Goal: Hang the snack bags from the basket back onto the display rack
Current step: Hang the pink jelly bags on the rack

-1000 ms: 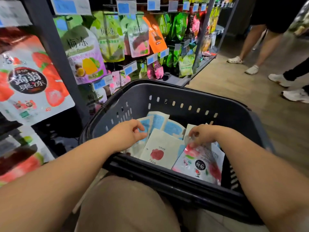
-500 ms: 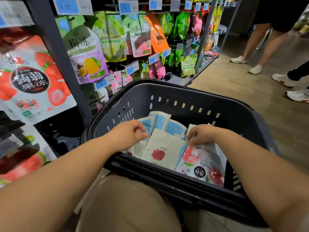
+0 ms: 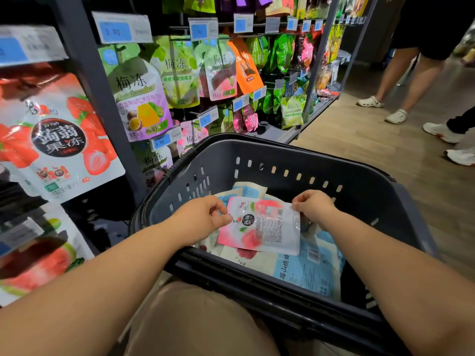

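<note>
Pink bag (image 3: 259, 227) pinched: left hand (image 3: 203, 217) at 9 o'clock, right hand (image 3: 313, 206) at 2; I'd lift level, clear of basket (image 3: 282, 152).

Floor (image 3: 359, 150): light brown wood planks, running the length of the aisle. Rack (image 3: 90, 73): dark grey uprights on the left, with blue-and-white price tags (image 3: 120, 29) on its rails. Upper right: a bystander's bare legs (image 3: 393, 70) in white clogs (image 3: 370, 101), and white trainers (image 3: 440, 132) nearby. Lighting even.
</note>
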Available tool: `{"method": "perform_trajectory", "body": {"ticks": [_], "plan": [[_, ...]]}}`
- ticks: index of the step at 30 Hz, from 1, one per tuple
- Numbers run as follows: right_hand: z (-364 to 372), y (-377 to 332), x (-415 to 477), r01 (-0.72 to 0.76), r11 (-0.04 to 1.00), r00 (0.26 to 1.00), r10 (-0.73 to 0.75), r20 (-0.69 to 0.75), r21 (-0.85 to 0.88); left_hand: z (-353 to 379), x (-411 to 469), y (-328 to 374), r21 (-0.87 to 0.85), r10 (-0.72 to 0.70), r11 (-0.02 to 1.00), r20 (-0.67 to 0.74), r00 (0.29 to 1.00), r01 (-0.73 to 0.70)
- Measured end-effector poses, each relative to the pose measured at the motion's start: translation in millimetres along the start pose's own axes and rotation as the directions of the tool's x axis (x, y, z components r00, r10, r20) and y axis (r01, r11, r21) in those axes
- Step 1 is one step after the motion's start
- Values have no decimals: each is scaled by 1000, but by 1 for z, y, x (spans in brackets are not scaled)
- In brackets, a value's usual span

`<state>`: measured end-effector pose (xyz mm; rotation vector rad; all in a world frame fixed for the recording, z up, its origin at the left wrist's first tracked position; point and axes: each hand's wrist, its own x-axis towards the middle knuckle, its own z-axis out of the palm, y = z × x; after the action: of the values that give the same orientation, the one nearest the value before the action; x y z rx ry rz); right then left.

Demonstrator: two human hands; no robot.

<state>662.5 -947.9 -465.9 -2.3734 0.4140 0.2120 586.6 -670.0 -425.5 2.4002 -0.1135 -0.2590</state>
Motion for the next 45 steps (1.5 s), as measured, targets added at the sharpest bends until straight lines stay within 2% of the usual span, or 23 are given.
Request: {"method": "perform_trajectory", "body": {"ticks": [2,5,7,10,19,26,29,32,35,37,38,39,40,41,43,45], "plan": [[5,-3,-4,82,976,996,-85,-10,-203,0,0,0,-12,2,1000,1,1000,-2],[13,-13,-17,304,845,948,-312,54,-440,-1,1,0,-29,6,1000,3,1000,-6],[18,-18,-25,481,751,876,-428,221,-453,-1,1,0,-23,10,1000,3,1000,-10],[31,-10,-32,612,643,787,-433,440,-461,-1,1,0,-17,11,1000,3,1000,-10],[48,6,-26,633,527,774,-413,481,-567,-1,1,0,-24,9,1000,-13,1000,-9],[47,-3,-33,612,530,788,-469,399,-586,-1,0,0,-28,1,1000,-5,1000,-1],[40,-12,-36,582,605,811,-484,329,-544,-1,0,-1,-32,-2,999,3,1000,2],[31,-21,-34,514,709,847,-508,157,-482,-1,-1,0,-49,-7,999,-1,1000,7],[20,-30,-30,390,855,908,-418,-9,-341,0,-2,1,-41,-3,999,-3,1000,3],[14,-36,-28,344,936,935,-349,-66,-79,-1,-2,1,-45,-11,999,4,1000,11],[11,-39,-29,327,936,945,-322,-53,134,-1,-2,1,-53,-17,998,7,1000,17],[7,-43,-32,288,881,952,-305,-13,375,-2,-1,1,-69,-21,997,11,1000,22],[5,-47,-37,225,785,950,-307,48,577,-2,-1,2,-86,-22,996,9,1000,23],[4,-52,-45,153,690,938,-326,115,708,-3,-1,3,-104,-21,994,13,1000,22],[7,-58,-58,27,571,896,-377,232,821,-5,-2,4,-115,-20,993,36,999,24],[13,-64,-67,-26,515,835,-460,302,857,-7,-1,1,-160,-18,987,93,996,33]]}}
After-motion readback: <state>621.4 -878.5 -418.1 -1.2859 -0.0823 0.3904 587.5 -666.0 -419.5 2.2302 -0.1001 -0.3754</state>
